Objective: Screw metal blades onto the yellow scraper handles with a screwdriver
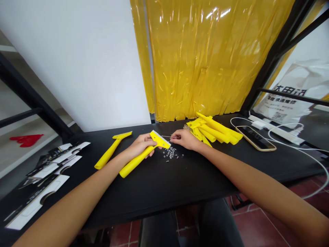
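My left hand [145, 144] is closed around the head end of a yellow scraper [138, 161], its handle slanting down toward me. A pale metal strip runs along the scraper's head. My right hand [186, 139] pinches a thin metal rod [166, 136] that points left toward the scraper head; its exact kind is too small to tell. Small screws and nuts [171, 153] lie loose on the black table just below the right fingertips. Left of my left hand rests another yellow scraper [110, 151].
A heap of yellow scraper handles [216, 130] lies right of my right hand. Farther right are a phone [255, 138], white cables and a power strip [277, 129]. Printed card sleeves [48, 185] are piled at the left. A yellow plastic curtain [205, 61] hangs behind the table.
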Tool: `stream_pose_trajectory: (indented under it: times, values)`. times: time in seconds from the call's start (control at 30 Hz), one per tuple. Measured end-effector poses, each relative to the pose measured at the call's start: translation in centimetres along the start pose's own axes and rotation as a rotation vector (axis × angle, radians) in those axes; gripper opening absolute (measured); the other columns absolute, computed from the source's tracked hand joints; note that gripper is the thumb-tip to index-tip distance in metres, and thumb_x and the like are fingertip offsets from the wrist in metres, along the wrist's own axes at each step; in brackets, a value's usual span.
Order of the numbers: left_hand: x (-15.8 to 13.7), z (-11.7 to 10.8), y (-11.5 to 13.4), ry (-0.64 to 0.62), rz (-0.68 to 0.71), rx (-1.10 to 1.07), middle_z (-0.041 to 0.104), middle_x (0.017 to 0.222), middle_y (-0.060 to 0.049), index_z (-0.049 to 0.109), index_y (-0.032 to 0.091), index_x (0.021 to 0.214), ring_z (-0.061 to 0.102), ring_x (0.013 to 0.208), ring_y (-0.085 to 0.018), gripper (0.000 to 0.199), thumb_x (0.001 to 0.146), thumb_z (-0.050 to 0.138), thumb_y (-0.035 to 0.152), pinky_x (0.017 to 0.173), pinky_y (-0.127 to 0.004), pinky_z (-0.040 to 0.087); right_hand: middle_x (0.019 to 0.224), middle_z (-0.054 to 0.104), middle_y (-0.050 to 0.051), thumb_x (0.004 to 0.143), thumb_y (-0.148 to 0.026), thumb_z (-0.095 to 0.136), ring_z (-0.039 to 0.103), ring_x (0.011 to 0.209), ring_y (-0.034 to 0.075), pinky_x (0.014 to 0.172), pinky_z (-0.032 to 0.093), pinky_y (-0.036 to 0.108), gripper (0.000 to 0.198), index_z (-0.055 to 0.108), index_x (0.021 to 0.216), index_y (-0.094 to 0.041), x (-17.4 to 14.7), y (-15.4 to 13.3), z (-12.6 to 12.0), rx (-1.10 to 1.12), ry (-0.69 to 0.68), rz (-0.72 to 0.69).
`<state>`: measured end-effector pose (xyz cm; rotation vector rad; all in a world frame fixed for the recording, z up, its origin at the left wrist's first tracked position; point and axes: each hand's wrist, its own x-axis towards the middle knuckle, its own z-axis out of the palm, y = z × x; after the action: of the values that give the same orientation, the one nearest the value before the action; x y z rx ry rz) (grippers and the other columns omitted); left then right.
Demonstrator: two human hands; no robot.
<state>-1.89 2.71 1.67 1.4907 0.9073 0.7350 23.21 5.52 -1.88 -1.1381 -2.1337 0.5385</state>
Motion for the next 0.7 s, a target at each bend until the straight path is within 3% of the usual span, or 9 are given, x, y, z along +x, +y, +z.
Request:
stream_pose_trajectory:
  times: [0.17,0.27,0.53,0.7]
  values:
    - [-1.1,1.3,1.3,-0.052,0.029,0.026,0.073,0.081,-0.009,0.066,0.020,0.110,0.060,0.048,-0.014,0.034,0.078,0.069,0.033,0.037,-0.023,0.041,0.085,0.069,0.002,0.083,-0.041,0.070,0.058,0.074,0.014,0.070,0.045,0.027,0.024,0.072,0.090,-0.018,-0.7,-1.9,-1.5,0.426,0.197,0.085]
    - [-1.6,1.7,2.1,-0.106,0.048,0.067,0.070,0.070,-0.006,0.068,0.019,0.107,0.059,0.047,-0.014,0.030,0.082,0.068,0.035,0.041,-0.024,0.043,0.080,0.065,0.001,0.080,-0.044,0.073,0.052,0.067,0.012,0.060,0.041,0.025,0.028,0.071,0.092,-0.018,-1.1,-3.5,-2.0,0.599,0.200,0.108]
    - [-1.9,1.5,2.4,-0.168,0.091,0.175,0.066,0.060,-0.002,0.067,0.018,0.093,0.058,0.048,-0.014,0.020,0.087,0.065,0.037,0.046,-0.025,0.042,0.068,0.055,-0.002,0.077,-0.044,0.075,0.042,0.058,0.009,0.050,0.030,0.023,0.028,0.069,0.086,-0.018,-1.7,-6.0,-1.9,0.662,0.103,0.148]
    - [-2.0,1.8,2.6,-0.042,0.156,0.220,0.069,0.070,-0.004,0.070,0.018,0.092,0.063,0.057,-0.015,0.019,0.085,0.069,0.036,0.054,-0.027,0.049,0.074,0.057,-0.002,0.077,-0.044,0.076,0.037,0.055,0.007,0.048,0.026,0.024,0.030,0.069,0.087,-0.018,-1.8,-6.1,-1.7,0.717,0.121,0.120]
